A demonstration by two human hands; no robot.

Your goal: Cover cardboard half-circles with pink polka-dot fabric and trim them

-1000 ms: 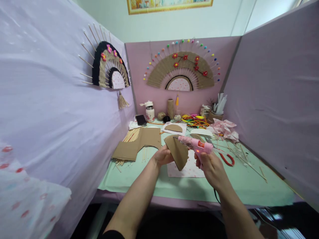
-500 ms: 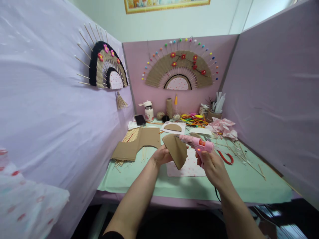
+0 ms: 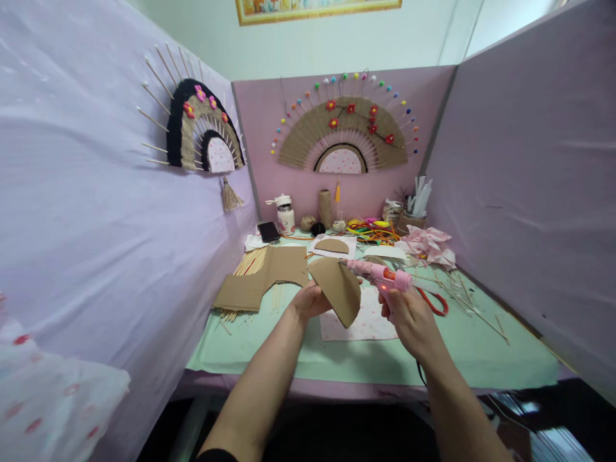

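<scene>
Pale green cloth point(image 3: 366, 369) covers the desk point(image 3: 510, 366), and I look down on it from far away, through the head camera. Nearest to me, the left hand point(image 3: 310, 301) grips a brown half circle of cardboard point(image 3: 339, 292). Its thumb is in front and its fingers go behind. I think that keeps the card steady and tips its flat face up. The right hand point(image 3: 407, 321) is wrapped around the handle of a pink glue gun point(image 3: 385, 276) with a small orange light. The gun's tip points at the top of the card; I cannot tell if they touch.

Under the card lies a spotted sheet point(image 3: 375, 324), spread flat, maybe to be close by. Some red handles point(image 3: 439, 305) lie right of the gun, perhaps put aside to make room. To the left, a big piece of cardboard point(image 3: 286, 263) rests on thin sticks point(image 3: 250, 262). Farther back, another half circle point(image 3: 332, 246) sits on white paper. Behind it stand a bottle point(image 3: 286, 221) and bits of yarn. Last, a big fan point(image 3: 308, 125) hangs high on the back wall, out of the way.
</scene>
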